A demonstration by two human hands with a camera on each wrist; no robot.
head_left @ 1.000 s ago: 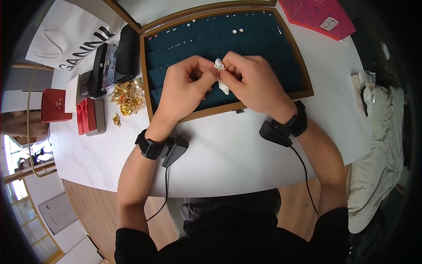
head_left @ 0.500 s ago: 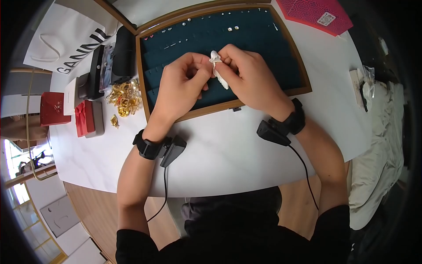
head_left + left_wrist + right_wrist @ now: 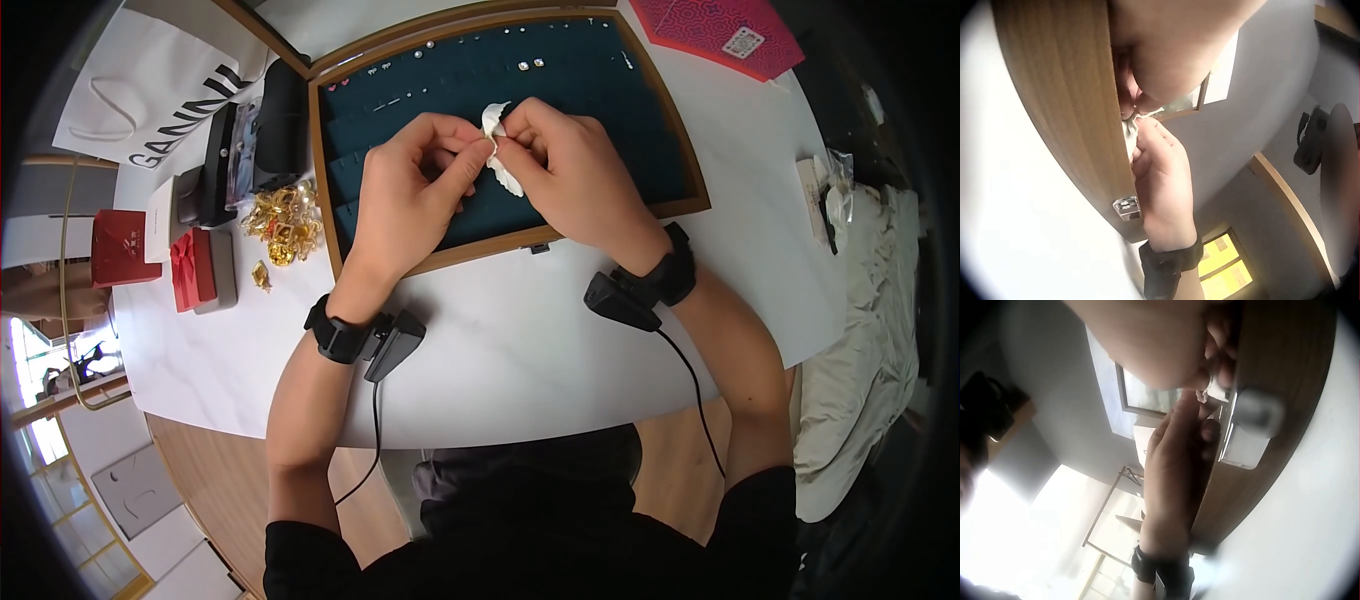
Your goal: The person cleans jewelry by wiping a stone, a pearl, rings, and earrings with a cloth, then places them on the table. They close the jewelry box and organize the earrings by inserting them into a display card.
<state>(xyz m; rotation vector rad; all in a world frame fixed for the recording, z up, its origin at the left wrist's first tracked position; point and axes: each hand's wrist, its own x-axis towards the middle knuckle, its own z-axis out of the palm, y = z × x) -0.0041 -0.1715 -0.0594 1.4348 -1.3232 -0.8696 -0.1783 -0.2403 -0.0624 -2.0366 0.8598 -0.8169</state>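
Cloth [image 3: 492, 121] broader at both ends than before

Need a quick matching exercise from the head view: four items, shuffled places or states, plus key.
1. white piece
2. gold-coloured jewellery
3. pink package
4. wooden case

A. heaped just left of the case
B. open, dark teal lining
C. held at the fingertips of the left hand and right hand
D. top right of the view

Pairs: 1-C, 2-A, 3-D, 4-B
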